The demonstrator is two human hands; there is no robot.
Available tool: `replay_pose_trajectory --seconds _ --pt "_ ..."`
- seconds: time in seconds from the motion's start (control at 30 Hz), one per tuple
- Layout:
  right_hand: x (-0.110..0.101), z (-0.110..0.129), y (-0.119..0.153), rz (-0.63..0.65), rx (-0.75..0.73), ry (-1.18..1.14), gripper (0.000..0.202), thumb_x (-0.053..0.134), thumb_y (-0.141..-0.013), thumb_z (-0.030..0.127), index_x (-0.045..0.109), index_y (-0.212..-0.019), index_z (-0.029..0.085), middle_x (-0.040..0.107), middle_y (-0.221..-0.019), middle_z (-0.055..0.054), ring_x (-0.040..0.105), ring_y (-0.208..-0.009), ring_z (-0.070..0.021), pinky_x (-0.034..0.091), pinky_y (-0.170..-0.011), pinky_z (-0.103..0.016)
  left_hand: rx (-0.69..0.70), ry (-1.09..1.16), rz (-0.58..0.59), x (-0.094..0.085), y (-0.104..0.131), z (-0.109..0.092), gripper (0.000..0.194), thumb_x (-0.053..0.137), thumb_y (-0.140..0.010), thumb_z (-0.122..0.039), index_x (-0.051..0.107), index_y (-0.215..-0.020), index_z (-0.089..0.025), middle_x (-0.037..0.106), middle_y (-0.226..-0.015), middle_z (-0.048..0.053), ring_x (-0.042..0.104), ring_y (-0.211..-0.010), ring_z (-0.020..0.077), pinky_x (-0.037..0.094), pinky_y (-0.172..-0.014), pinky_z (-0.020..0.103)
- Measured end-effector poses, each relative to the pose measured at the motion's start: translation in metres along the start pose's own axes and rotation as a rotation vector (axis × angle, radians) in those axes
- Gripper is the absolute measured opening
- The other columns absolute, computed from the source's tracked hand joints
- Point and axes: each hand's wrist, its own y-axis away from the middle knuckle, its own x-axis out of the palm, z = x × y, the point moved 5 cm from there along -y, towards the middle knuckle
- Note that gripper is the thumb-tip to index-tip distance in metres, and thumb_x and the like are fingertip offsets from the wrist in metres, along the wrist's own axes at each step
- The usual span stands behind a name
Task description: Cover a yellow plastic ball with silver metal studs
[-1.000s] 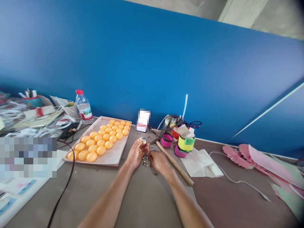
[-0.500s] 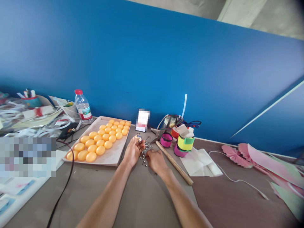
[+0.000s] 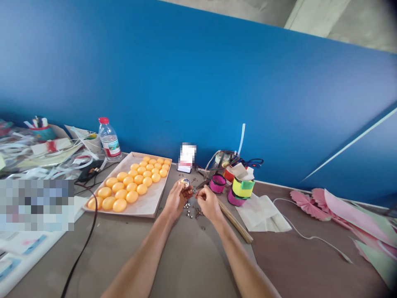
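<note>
My left hand (image 3: 176,200) is closed around a shiny silver round object (image 3: 185,182), which shows above the fingers. Just to its right, my right hand (image 3: 208,203) has its fingertips pinched together; anything between them is too small to make out. Small shiny metal pieces (image 3: 189,213) lie scattered on the grey table below and between the hands. A wooden stick (image 3: 237,224) rests on the table, its upper end partly behind my right hand.
A shallow box (image 3: 149,211) of orange balls (image 3: 119,205) lies left. A bottle (image 3: 110,142) stands behind it. A propped phone (image 3: 186,159) is at the back. Magenta (image 3: 217,183) and yellow (image 3: 242,188) rolls, white paper (image 3: 263,215) and pink paper (image 3: 310,203) lie right.
My right hand has moved up and slightly right, off the small metal pieces, with its fingertips raised. My left hand has shifted slightly right with the silver object.
</note>
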Motion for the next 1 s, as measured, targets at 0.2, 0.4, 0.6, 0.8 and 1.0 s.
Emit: replay_pose_trajectory --seconds 0.2,0.4,0.6,0.8,1.0 --pt "0.007 -0.003 -0.001 0.028 0.123 -0.530 0.013 0.057 -0.071 0.030 0.051 -0.070 0.019 0.047 -0.051 0.007 0.037 -0.040 -0.0073 0.029 -0.041 -0.021 0.005 -0.051 0.034 0.006 0.002 0.005 0.036 0.063 -0.073 -0.039 0.053 -0.101 -0.018 0.062 -0.076 0.002 0.059 -0.064 0.0130 0.046 -0.065 0.028" --pt "0.006 0.001 -0.001 0.030 0.153 -0.694 0.016 0.060 -0.067 0.030 0.058 -0.078 0.017 0.060 -0.064 0.002 0.049 -0.048 -0.0086 0.041 -0.053 -0.024 0.023 -0.082 0.048 0.007 0.003 0.006 0.036 0.063 -0.073 -0.038 0.054 -0.101 -0.017 0.061 -0.077 0.003 0.059 -0.065 0.0143 0.046 -0.061 0.027" --pt "0.004 0.005 0.000 -0.019 0.119 -0.539 0.010 0.057 -0.069 0.028 0.056 -0.071 0.019 0.053 -0.057 0.004 0.045 -0.047 -0.0093 0.038 -0.049 -0.022 0.011 -0.096 0.044 0.009 0.004 0.009 0.036 0.065 -0.072 -0.038 0.055 -0.100 -0.017 0.060 -0.075 0.002 0.057 -0.062 0.0126 0.045 -0.059 0.026" --pt "0.003 0.000 0.000 -0.053 0.105 -0.410 0.012 0.056 -0.069 0.030 0.058 -0.072 0.018 0.053 -0.062 0.003 0.043 -0.051 -0.0096 0.037 -0.051 -0.022 0.002 -0.124 0.037 0.010 0.005 0.012 0.037 0.065 -0.071 -0.040 0.056 -0.099 -0.018 0.061 -0.080 0.003 0.058 -0.067 0.0134 0.046 -0.063 0.027" --pt "0.005 -0.003 -0.001 -0.045 0.108 -0.403 0.011 0.056 -0.069 0.029 0.058 -0.070 0.019 0.056 -0.065 0.002 0.044 -0.052 -0.0099 0.038 -0.052 -0.023 0.018 -0.149 0.030 0.009 0.005 0.013 0.037 0.064 -0.071 -0.040 0.056 -0.100 -0.018 0.062 -0.081 0.003 0.058 -0.067 0.0137 0.047 -0.064 0.028"
